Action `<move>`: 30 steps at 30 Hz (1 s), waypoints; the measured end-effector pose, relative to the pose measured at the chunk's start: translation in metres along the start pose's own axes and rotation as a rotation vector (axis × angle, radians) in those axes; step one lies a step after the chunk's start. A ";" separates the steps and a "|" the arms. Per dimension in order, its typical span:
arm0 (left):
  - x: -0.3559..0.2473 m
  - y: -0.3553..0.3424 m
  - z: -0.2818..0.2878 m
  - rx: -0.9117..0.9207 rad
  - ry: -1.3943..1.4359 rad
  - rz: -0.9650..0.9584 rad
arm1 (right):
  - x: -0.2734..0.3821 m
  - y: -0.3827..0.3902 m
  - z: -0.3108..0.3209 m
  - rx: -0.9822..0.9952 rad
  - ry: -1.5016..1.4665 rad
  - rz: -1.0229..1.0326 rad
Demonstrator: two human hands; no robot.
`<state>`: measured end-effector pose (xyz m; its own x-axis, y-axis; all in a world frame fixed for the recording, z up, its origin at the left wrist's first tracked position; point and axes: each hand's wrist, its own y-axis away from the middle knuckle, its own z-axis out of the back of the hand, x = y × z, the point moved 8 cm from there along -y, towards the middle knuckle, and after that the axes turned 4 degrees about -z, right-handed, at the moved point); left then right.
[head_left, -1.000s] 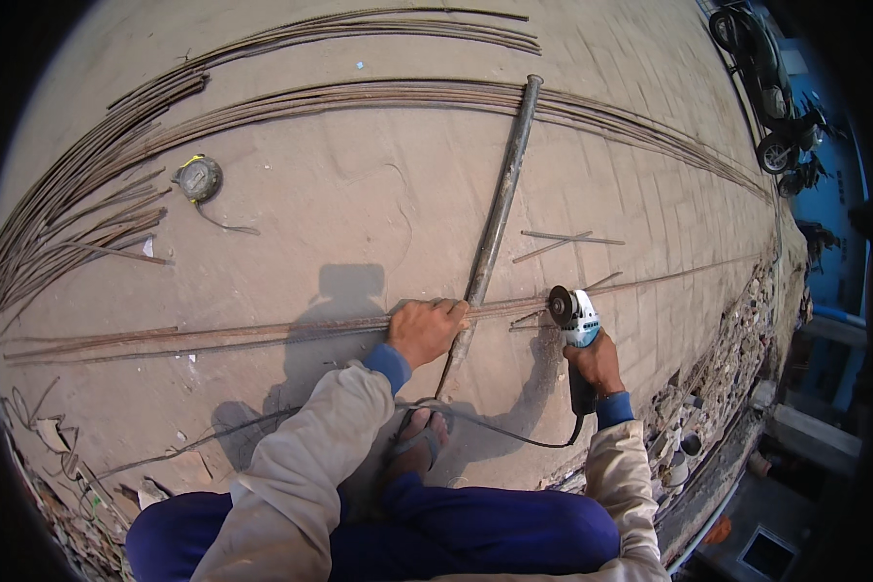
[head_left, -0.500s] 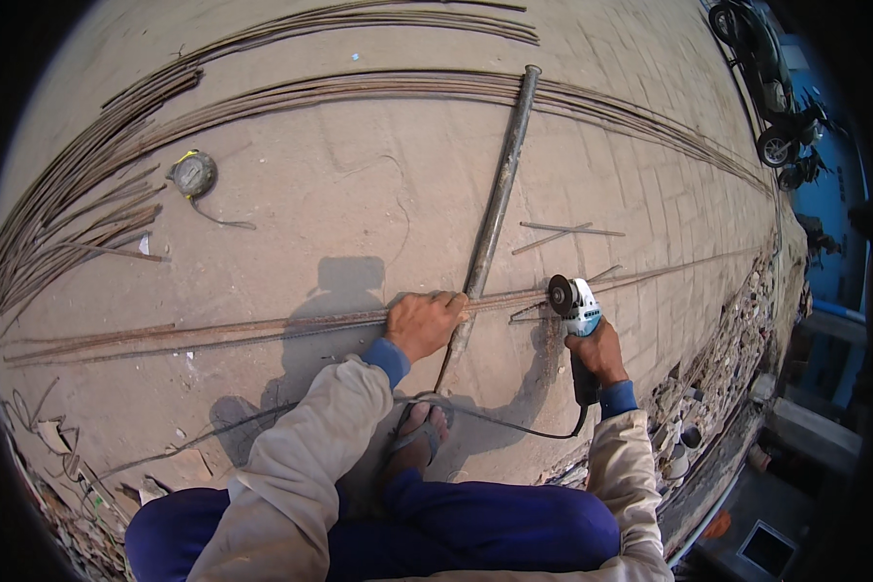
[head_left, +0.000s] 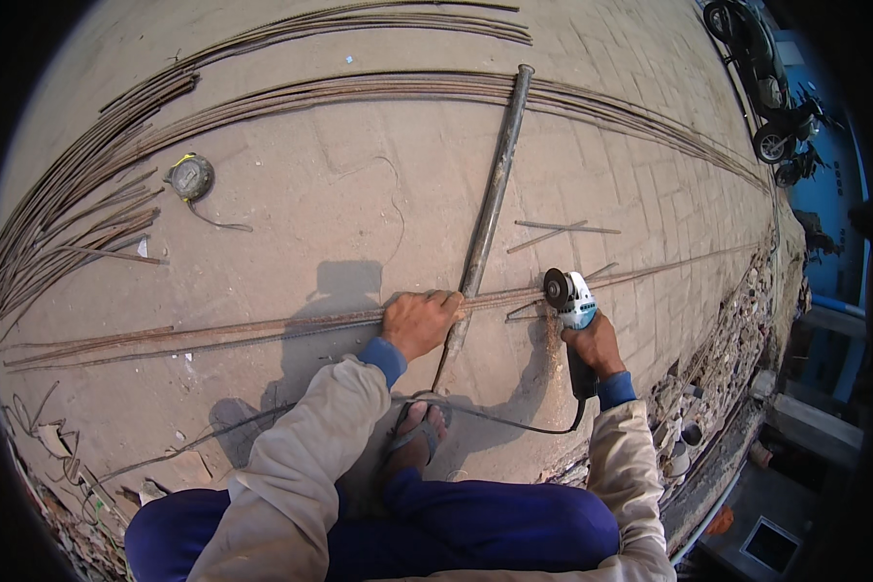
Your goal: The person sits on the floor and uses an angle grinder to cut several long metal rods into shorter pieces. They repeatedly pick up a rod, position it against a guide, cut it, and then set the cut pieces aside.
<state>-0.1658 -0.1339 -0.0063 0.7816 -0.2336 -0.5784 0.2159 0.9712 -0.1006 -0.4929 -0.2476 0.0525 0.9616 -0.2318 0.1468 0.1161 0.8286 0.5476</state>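
Observation:
My right hand (head_left: 595,347) is closed round the body of a white and blue angle grinder (head_left: 576,303). Its dark cutting disc (head_left: 557,288) meets the thin steel rods, and a streak of sparks or dust drops from it toward me. With closed fingers my left hand (head_left: 420,323) holds the bundle of steel rods (head_left: 344,319) down where it crosses a long metal pipe (head_left: 498,184). The pipe lies under the rods, pointing away from me. Behind the grinder's grip, a black cord (head_left: 524,427) runs left past my sandalled foot (head_left: 419,427).
Longer bundles of rods (head_left: 291,94) curve across the paved ground on the far side. A tape measure (head_left: 192,177) lies at left, and two short cut rods (head_left: 565,230) cross beyond the grinder. Rubble (head_left: 708,393) lines the right edge; motorbikes (head_left: 771,97) stand at far right.
The streak below the disc has become brighter and longer. My hands and the grinder hold nearly the same place, while the whole view has shifted slightly.

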 end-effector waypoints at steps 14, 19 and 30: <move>0.001 0.000 -0.002 0.003 0.010 -0.003 | -0.009 0.007 -0.002 0.013 0.019 0.004; 0.001 0.000 -0.003 -0.001 0.005 -0.002 | -0.011 0.009 -0.004 0.030 0.095 -0.026; 0.002 0.000 0.000 -0.036 0.034 0.002 | -0.002 0.003 -0.002 0.021 0.035 -0.008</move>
<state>-0.1640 -0.1343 -0.0073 0.7617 -0.2307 -0.6055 0.1929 0.9728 -0.1280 -0.4943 -0.2436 0.0519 0.9689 -0.2198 0.1135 0.1189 0.8159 0.5658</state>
